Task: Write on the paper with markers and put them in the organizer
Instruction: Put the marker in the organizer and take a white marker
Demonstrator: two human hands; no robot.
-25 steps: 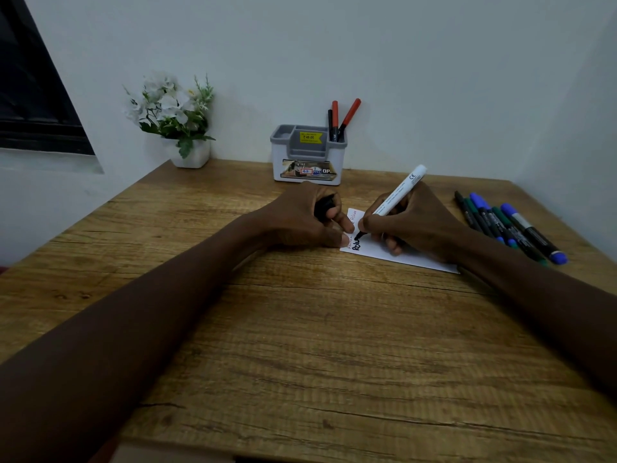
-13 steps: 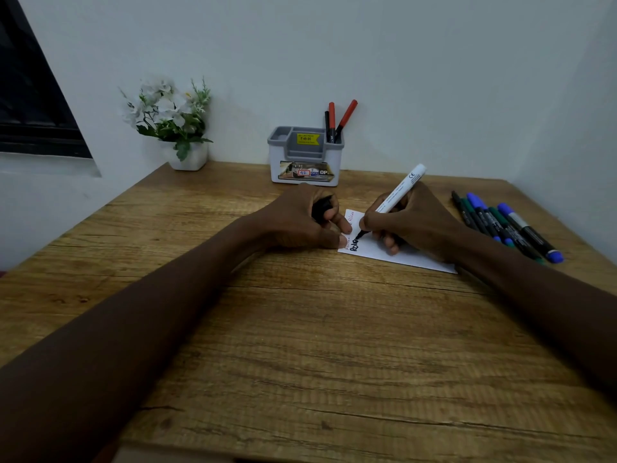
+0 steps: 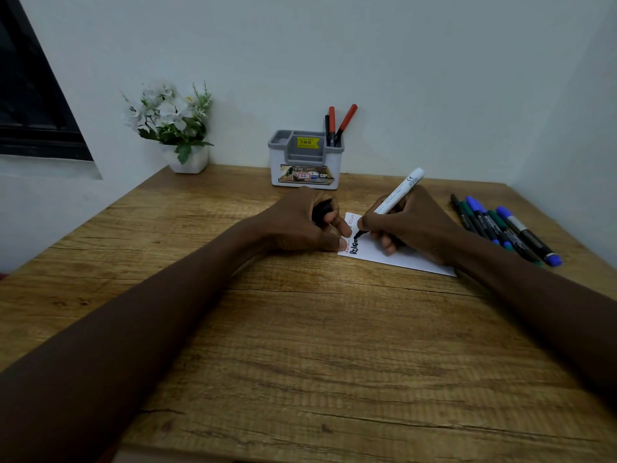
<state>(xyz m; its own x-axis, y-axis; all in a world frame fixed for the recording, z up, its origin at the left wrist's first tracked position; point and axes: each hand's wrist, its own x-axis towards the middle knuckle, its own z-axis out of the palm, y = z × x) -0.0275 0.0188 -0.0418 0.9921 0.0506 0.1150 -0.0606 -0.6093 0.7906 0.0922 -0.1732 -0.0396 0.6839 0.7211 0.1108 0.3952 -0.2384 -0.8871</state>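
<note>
Fingers [image 3: 365, 224] of my right hand [image 3: 414, 225] pinch the white marker [image 3: 399, 192], tip on the paper [image 3: 400, 257]; left hand [image 3: 293, 225] curls round the black cap [image 3: 321, 211], thumb at the sheet's edge. I advise light, even strokes. Organizer [image 3: 305, 162] stands behind; loose markers [image 3: 500, 228] lie right.

Your brown wood-grain table [image 3: 300, 362] carries a white pot of white flowers [image 3: 188, 162] at its far left corner, a grey-and-white plastic organizer [image 3: 283, 168] at the far edge, a white paper sheet [image 3: 410, 260] mid-table, and loose blue, green and black markers [image 3: 512, 228] along the right edge.
</note>
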